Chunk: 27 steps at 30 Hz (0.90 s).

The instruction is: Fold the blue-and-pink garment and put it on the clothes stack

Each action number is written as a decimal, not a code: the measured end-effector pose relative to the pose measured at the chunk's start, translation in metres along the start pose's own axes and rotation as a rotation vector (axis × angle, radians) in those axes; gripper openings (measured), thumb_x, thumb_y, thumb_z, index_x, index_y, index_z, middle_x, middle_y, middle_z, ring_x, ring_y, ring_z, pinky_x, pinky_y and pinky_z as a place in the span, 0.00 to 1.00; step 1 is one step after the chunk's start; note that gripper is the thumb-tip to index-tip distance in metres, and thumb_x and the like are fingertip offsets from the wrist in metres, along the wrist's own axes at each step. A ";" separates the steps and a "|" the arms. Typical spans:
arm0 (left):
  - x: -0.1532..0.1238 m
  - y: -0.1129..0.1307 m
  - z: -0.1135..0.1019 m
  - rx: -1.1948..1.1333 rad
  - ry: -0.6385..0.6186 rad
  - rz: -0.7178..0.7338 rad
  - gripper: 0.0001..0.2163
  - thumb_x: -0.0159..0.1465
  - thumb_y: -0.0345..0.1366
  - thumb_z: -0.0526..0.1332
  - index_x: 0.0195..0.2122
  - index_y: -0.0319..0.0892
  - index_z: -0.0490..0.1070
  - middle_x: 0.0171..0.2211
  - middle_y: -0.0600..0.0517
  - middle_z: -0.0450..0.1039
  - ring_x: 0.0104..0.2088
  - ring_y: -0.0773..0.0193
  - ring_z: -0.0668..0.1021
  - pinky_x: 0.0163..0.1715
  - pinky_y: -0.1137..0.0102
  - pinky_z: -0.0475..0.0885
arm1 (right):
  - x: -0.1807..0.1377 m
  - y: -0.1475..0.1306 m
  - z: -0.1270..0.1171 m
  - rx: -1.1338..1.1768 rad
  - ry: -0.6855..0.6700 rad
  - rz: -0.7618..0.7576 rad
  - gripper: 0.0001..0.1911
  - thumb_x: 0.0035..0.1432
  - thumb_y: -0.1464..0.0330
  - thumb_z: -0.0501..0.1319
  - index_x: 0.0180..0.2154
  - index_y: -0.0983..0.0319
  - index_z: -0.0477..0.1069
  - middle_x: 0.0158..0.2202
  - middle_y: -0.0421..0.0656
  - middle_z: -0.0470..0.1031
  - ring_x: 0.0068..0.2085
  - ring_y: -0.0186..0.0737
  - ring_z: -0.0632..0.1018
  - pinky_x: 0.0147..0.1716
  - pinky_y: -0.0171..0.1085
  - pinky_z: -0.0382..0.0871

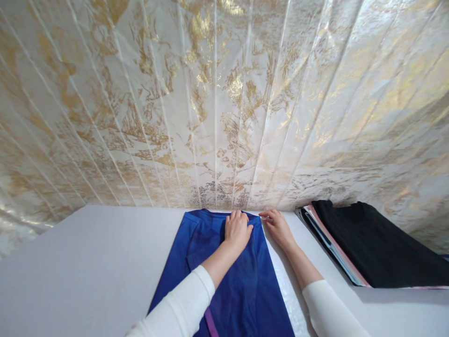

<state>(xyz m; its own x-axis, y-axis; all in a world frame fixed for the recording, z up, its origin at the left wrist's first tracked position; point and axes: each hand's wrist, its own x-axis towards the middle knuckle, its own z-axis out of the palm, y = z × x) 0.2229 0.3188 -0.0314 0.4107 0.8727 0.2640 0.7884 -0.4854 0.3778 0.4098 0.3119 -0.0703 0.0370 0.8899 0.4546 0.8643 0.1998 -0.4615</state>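
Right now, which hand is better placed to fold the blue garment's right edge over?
Probably the right hand: it sits at the blue garment's top right corner; the left hand lies flat mid-cloth.

— What stood behind the counter?
— A wall covered in glossy cream sheeting, streaked with gold and creased in long folds.
— And the light?
— Soft and even; the sheeting gleamed, while the plain white counter stayed matte.

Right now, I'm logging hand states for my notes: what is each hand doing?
Left hand: open, palm down on the blue garment, holding nothing.
Right hand: fingertips at the garment's far corner; grip cannot be told.
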 end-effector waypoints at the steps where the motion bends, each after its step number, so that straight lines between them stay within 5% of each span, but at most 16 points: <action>1: 0.000 0.000 0.001 -0.005 0.006 0.003 0.04 0.63 0.35 0.63 0.36 0.42 0.69 0.41 0.48 0.70 0.47 0.56 0.70 0.46 0.63 0.63 | 0.002 0.000 0.000 0.006 -0.013 -0.014 0.19 0.52 0.76 0.52 0.41 0.59 0.76 0.38 0.44 0.74 0.43 0.45 0.72 0.47 0.43 0.63; 27: 0.002 -0.012 0.013 -0.104 0.057 -0.013 0.03 0.65 0.30 0.61 0.37 0.45 0.68 0.38 0.54 0.74 0.44 0.60 0.72 0.44 0.66 0.62 | 0.013 -0.001 0.003 -0.031 -0.053 -0.086 0.07 0.58 0.69 0.55 0.32 0.59 0.72 0.37 0.45 0.71 0.43 0.47 0.70 0.46 0.44 0.63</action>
<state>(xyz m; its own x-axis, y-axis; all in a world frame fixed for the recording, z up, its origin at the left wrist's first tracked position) 0.2208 0.3271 -0.0469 0.3712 0.8762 0.3074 0.7408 -0.4791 0.4708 0.4080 0.3242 -0.0662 -0.0643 0.8907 0.4500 0.8784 0.2645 -0.3980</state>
